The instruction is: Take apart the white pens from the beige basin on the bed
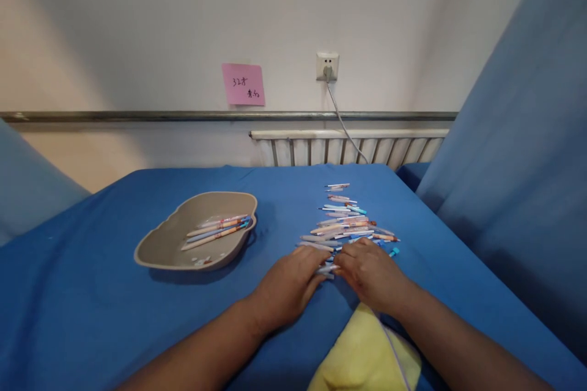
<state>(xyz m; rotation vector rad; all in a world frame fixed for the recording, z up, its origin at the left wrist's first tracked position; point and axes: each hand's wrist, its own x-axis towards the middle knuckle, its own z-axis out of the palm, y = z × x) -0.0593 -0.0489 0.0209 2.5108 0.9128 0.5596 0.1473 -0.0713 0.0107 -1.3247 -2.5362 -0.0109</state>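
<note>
Pens [339,226] in pale, orange and blue colours lie loosely in rows on the blue cover, mostly crosswise. At the near end of this spread, my left hand [288,284] has its fingers curled round a light-coloured pen [326,269]. My right hand [373,272] meets it from the right, fingers bent and closed at the other end of the same pen. Both hands partly hide the pens beneath them, so how many they grip cannot be made out. Several more pens [215,232] rest in a beige basin [158,250] on the left.
A yellow cloth [367,354] lies near my right forearm. Small white and reddish bits [204,261] are in the basin. Behind the blue-covered table [105,293] are a metal rail, a wall socket with a cord [342,113] and a pink note [243,84]. Blue curtains [518,128] hang at the sides.
</note>
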